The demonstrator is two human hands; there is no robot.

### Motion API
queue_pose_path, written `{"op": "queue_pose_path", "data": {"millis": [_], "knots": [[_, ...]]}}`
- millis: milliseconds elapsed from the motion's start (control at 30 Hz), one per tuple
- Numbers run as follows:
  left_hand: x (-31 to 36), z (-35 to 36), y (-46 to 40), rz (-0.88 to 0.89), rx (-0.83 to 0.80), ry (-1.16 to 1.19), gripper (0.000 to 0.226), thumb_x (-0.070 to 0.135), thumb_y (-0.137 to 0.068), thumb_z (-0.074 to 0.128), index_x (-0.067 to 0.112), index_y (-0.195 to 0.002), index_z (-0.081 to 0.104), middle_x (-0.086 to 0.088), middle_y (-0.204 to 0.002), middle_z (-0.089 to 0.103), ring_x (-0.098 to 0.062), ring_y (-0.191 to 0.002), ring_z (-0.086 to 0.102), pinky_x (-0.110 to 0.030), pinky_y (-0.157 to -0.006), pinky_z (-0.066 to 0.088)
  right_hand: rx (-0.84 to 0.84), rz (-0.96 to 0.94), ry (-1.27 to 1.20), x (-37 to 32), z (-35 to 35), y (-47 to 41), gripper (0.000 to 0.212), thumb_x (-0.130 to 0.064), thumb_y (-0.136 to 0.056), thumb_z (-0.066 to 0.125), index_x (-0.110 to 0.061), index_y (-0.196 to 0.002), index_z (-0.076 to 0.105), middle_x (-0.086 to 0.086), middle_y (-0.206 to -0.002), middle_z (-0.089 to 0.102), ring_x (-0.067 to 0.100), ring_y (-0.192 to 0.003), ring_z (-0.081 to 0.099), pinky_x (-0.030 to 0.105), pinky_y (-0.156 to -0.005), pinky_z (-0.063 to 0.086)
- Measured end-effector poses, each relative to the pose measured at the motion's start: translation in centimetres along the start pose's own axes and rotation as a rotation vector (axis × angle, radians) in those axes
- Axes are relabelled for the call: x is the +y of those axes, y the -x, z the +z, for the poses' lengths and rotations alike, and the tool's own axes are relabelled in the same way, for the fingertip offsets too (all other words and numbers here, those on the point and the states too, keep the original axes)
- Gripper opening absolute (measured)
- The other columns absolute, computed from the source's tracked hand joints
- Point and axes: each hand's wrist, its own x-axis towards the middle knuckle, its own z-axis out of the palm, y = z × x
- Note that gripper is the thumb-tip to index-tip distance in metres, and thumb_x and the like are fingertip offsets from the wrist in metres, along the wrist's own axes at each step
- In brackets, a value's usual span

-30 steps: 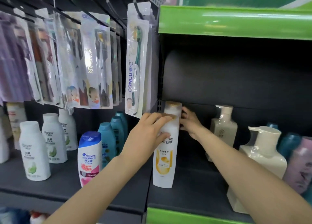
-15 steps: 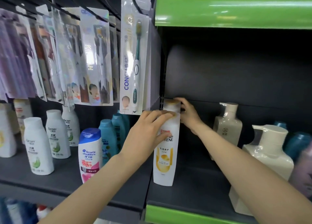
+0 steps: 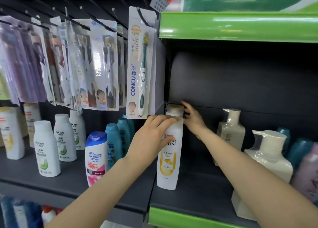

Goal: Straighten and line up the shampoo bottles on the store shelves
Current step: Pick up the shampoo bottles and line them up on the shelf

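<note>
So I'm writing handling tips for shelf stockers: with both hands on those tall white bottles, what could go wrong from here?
1. The left hand grips the front Pantene bottle high up; a sideways nudge could tip it into the Head & Shoulders bottle beside it.
2. The right hand reaches the rear bottle deep in the shelf; that forearm might brush the cream pump bottle.

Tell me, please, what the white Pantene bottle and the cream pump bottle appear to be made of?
Pantene bottle: apparently opaque white plastic with a slight sheen and a printed label. Cream pump bottle: probably glossy plastic, as its shoulders show soft highlights; ceramic cannot be ruled out.
</note>
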Motion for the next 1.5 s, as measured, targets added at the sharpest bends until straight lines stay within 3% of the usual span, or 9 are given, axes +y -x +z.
{"op": "queue_pose_path", "data": {"millis": [100,367,533,700,900,1000,1133,1300,1500], "knots": [[0.4,-0.5,-0.1,0.019,-0.013,-0.030,0.053,0.028,-0.081,0.068,0.022,-0.131,0.050,0.003,-0.124,0.055,-0.015,-0.115,0.045,-0.028,-0.083,0.046,0.073,-0.017,0.113,-1.0,-0.8,1.6,0.060,-0.007,-0.086,0.065,-0.020,-0.140,0.043,0.008,-0.140,0.048,0.023,-0.127,0.046,0.029,-0.098,0.039],[2.3,-1.8,0.6,-0.021,-0.021,-0.011,0.048,0.018,-0.084,0.064,0.019,-0.130,0.051,-0.003,-0.130,0.052,-0.024,-0.117,0.048,-0.035,-0.086,0.047,0.218,-0.094,0.294,-4.6,-2.5,8.6,0.025,-0.006,-0.088,0.062,-0.012,-0.111,0.065,0.005,-0.101,0.065,0.010,-0.085,0.055,0.020,-0.077,0.045],[4.8,-4.2,3.0,-0.146,-0.016,0.000,0.032,0.028,-0.092,0.052,0.024,-0.124,0.051,0.005,-0.116,0.053,-0.016,-0.105,0.049,-0.030,-0.070,0.047,0.156,-0.114,0.292,-6.7,-2.6,14.0,0.019,-0.009,-0.090,0.058,-0.016,-0.105,0.067,0.000,-0.097,0.064,0.010,-0.084,0.057,0.010,-0.068,0.041],[5.3,-6.9,7.1,-0.316,-0.066,0.101,0.023,0.029,-0.089,0.054,0.024,-0.112,0.058,0.006,-0.102,0.060,-0.012,-0.089,0.058,-0.035,-0.073,0.051,-0.009,-0.138,0.292,-8.3,-0.8,18.4,0.022,-0.010,-0.091,0.057,-0.017,-0.110,0.067,-0.004,-0.094,0.061,0.001,-0.074,0.052,0.005,-0.060,0.040],[3.4,-9.9,10.9,-0.535,-0.056,0.136,0.017,0.024,-0.089,0.057,0.020,-0.105,0.062,0.008,-0.095,0.062,-0.013,-0.080,0.058,-0.031,-0.073,0.049,-0.135,-0.121,0.212,-9.4,3.9,20.5,0.023,-0.008,-0.091,0.055,-0.011,-0.112,0.064,-0.001,-0.090,0.060,0.013,-0.079,0.054,0.014,-0.059,0.038],[0.8,-11.0,12.1,-0.666,-0.018,0.216,0.016,0.021,-0.089,0.057,0.018,-0.104,0.063,0.004,-0.095,0.066,-0.008,-0.072,0.058,-0.028,-0.070,0.048,-0.180,-0.113,0.209,-9.9,6.7,20.8,0.024,-0.009,-0.091,0.055,-0.011,-0.115,0.063,0.003,-0.097,0.063,0.011,-0.080,0.053,0.016,-0.071,0.040],[-2.9,-11.9,13.8,-0.754,-0.009,0.259,0.022,0.018,-0.090,0.057,0.012,-0.111,0.060,-0.001,-0.098,0.065,-0.011,-0.082,0.055,-0.022,-0.074,0.038,-0.199,-0.094,0.227,-10.6,10.3,20.4,0.024,-0.010,-0.092,0.056,-0.012,-0.115,0.063,0.006,-0.106,0.065,0.011,-0.085,0.054,0.014,-0.068,0.039],[-8.0,-12.3,14.1,-0.700,-0.033,0.332,0.030,0.019,-0.089,0.059,0.011,-0.119,0.056,-0.004,-0.109,0.063,-0.009,-0.089,0.052,-0.012,-0.074,0.035,-0.164,-0.044,0.252,-11.5,15.4,18.6,0.031,-0.013,-0.092,0.058,-0.011,-0.122,0.055,0.007,-0.117,0.058,0.010,-0.091,0.052,0.021,-0.077,0.041],[-12.7,-10.9,12.5,-0.510,-0.197,0.464,0.052,0.018,-0.089,0.060,0.015,-0.137,0.040,-0.003,-0.126,0.054,-0.016,-0.113,0.053,-0.017,-0.089,0.038,-0.019,0.106,0.196,-11.6,19.7,15.8,0.057,-0.018,-0.092,0.059,-0.014,-0.142,0.031,0.010,-0.132,0.048,0.019,-0.112,0.053,0.027,-0.086,0.045]]}}
